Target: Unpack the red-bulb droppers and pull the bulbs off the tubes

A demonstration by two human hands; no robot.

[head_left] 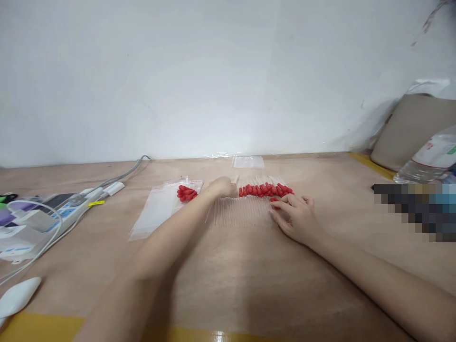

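Observation:
A row of several clear glass droppers with red rubber bulbs lies on the wooden table, tubes pointing toward me. My left hand is at the row's left end, fingers curled in a pinch near one thin tube. My right hand rests on the row's right end, fingers bent over the tubes and touching a red bulb. Left of the row lies a clear zip bag holding a small bunch of red-bulbed droppers.
Another clear bag lies by the wall. A power strip with cables and a white mouse sit at the left. A water bottle and beige cushion stand at the right. Yellow tape edges the table.

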